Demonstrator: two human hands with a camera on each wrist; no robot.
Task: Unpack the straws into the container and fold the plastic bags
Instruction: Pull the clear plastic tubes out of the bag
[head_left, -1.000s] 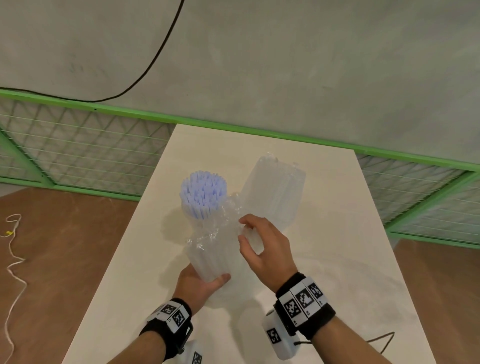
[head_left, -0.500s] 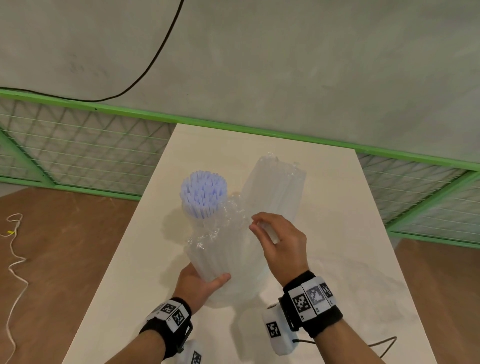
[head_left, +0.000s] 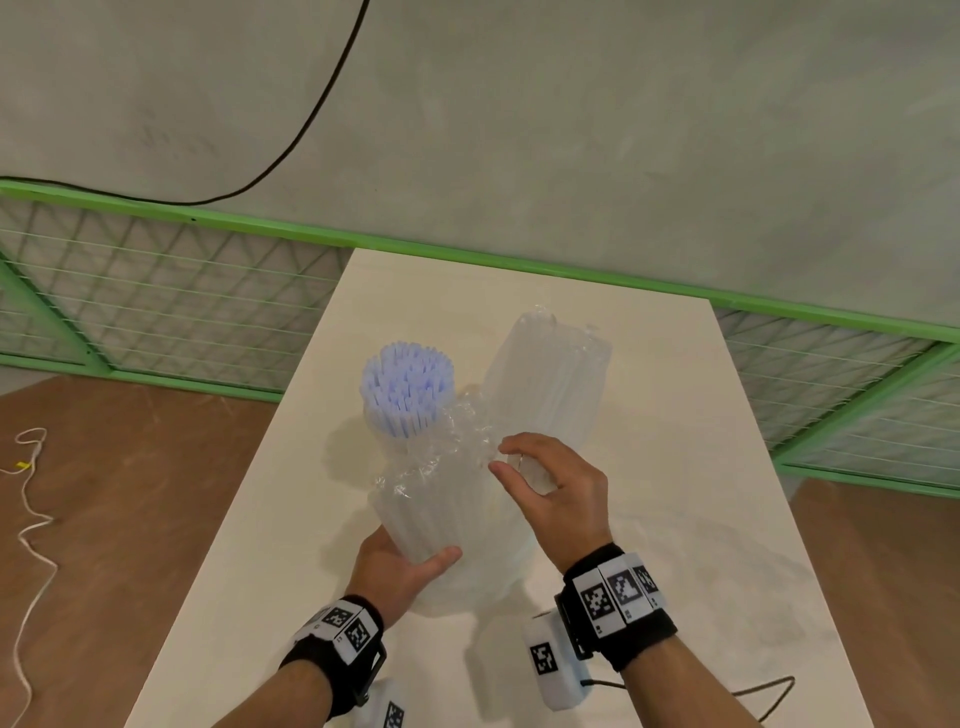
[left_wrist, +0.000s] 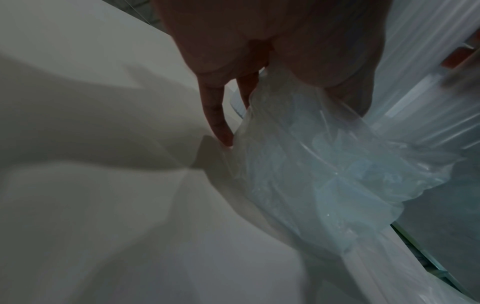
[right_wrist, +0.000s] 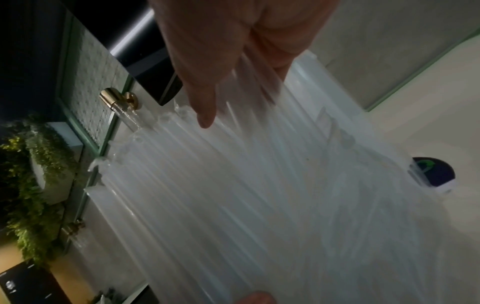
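Left hand (head_left: 400, 566) grips the crinkled clear bag (head_left: 441, 499) of pale straws near the table's (head_left: 675, 415) middle; right hand (head_left: 558, 491), fingers spread, touches its bunched top.

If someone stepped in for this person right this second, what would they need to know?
Left hand: grips the lower end of an unopened straw pack, held tilted above the table.
Right hand: fingers loosely spread at the pack's crinkled top, nothing clearly pinched.
Container: upright on the table, already filled with blue straws.
Second straw pack: lies behind the right hand, apparently still full.
Done: one batch of straws in the container.
Left: open both packs, empty them, fold the bags.
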